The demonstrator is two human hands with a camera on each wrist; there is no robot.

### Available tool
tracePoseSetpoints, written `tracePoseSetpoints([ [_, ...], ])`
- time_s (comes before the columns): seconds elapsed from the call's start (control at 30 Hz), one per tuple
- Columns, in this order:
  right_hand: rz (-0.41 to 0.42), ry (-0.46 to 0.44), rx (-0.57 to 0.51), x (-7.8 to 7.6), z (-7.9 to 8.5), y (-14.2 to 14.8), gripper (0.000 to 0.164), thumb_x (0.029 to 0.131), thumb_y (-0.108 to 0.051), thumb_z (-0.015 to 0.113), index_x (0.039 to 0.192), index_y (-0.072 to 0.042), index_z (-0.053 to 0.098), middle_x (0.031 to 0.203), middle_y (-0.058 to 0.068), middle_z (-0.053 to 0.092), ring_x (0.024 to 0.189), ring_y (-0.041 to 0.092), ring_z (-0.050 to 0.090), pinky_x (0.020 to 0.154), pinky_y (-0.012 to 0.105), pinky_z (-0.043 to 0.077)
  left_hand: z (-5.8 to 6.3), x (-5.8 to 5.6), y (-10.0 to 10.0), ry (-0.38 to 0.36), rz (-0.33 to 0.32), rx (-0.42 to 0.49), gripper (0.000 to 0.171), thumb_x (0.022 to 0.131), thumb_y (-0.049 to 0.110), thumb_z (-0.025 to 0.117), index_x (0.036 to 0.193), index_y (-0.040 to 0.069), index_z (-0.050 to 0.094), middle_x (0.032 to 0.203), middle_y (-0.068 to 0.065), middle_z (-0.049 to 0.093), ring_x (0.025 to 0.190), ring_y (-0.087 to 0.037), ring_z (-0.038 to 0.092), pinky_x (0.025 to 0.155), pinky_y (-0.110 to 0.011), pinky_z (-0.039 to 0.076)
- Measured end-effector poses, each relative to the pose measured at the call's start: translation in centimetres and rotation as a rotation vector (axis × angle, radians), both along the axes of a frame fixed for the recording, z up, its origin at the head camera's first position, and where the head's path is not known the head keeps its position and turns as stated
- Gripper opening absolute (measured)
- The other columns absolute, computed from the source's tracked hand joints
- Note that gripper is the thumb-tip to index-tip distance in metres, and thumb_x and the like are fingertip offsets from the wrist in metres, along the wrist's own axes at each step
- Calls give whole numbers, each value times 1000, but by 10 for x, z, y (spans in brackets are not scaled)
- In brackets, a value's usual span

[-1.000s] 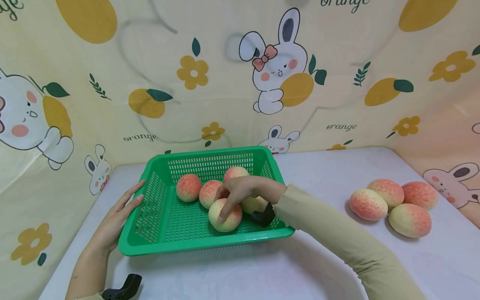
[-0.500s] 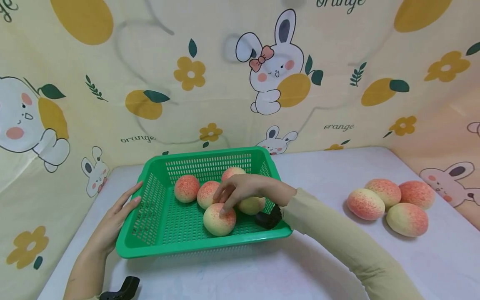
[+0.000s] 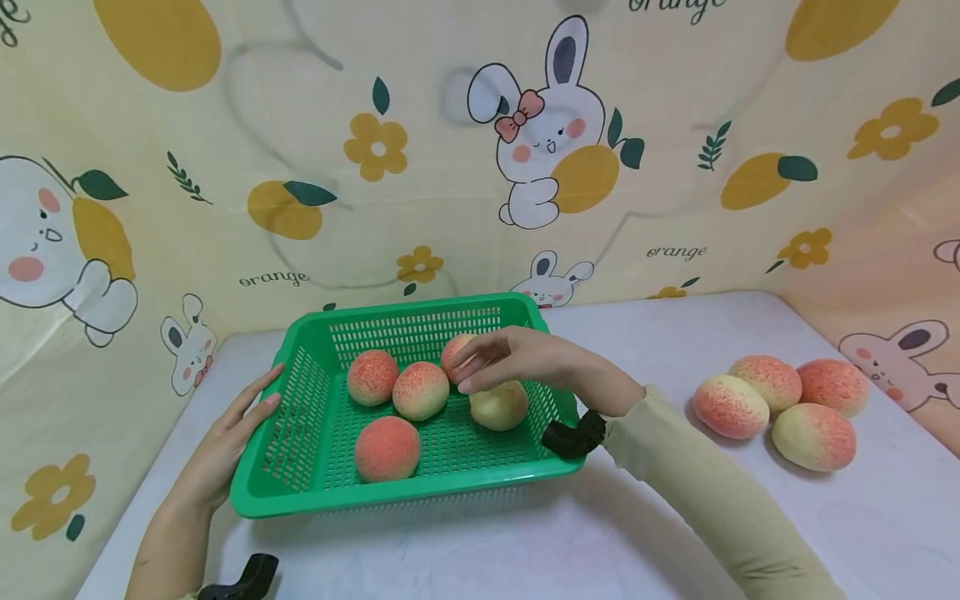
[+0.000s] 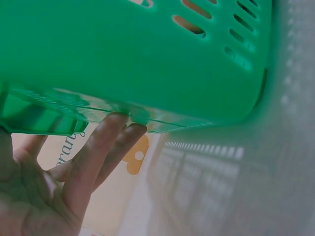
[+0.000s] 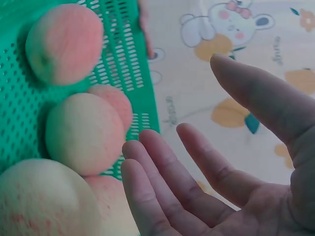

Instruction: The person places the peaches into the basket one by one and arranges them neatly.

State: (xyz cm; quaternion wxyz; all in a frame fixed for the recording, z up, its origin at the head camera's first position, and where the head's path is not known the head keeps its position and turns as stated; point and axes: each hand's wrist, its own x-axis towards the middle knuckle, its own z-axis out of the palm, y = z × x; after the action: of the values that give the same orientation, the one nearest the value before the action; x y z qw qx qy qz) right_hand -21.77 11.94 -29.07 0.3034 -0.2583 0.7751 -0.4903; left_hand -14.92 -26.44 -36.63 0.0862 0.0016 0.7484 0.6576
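In the head view, a green plastic basket (image 3: 408,479) with slotted walls stands on the table, tilted slightly in view. My left hand (image 3: 225,442) touches its left rim from outside; in the left wrist view its straight fingers (image 4: 101,152) press against the green outer wall. My right hand (image 3: 532,362) hovers over the basket's right side, fingers relaxed and holding nothing, partly hiding a peach (image 3: 456,354) at the back. Below it lies a pale yellow peach (image 3: 501,408). Two more peaches sit left of centre, and a pinker peach (image 3: 387,450) lies near the front wall.
Several peaches (image 3: 813,437) lie grouped on the white table (image 3: 630,533) to the right of the basket. A printed cloth (image 3: 420,208) with rabbits and oranges hangs behind the table and along both sides.
My right hand has let go of the front peach and moved back up to the right. That peach has shifted left and turned its pink side up. My left hand stays at the rim.
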Motion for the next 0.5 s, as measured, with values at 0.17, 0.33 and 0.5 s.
tracePoseSetpoints([
  [0.17, -60, 43, 23, 3, 6, 19, 45, 88, -22, 69, 129, -7, 58, 123, 10, 63, 115, 18, 57, 103, 39, 43, -1, 0, -1, 0, -5, 7, 54, 102, 41, 43, 152, 35, 24, 119, 10, 48, 88, -10, 67, 72, -31, 59],
  [0.33, -154, 53, -31, 9, 5, 37, 46, 89, -23, 68, 129, -4, 57, 117, 10, 65, 111, 26, 59, 102, 41, 45, -1, -1, -2, -6, -3, -6, 54, 101, 41, 44, 152, 37, 24, 122, 6, 45, 89, -9, 66, 72, -31, 59],
  [0.5, -270, 77, -77, 12, 1, 57, 44, 89, -24, 68, 126, -2, 58, 109, 8, 65, 106, 31, 62, 96, 42, 50, -1, -2, -2, -13, 6, -13, 54, 101, 42, 44, 151, 38, 24, 120, 5, 46, 87, -11, 67, 70, -34, 59],
])
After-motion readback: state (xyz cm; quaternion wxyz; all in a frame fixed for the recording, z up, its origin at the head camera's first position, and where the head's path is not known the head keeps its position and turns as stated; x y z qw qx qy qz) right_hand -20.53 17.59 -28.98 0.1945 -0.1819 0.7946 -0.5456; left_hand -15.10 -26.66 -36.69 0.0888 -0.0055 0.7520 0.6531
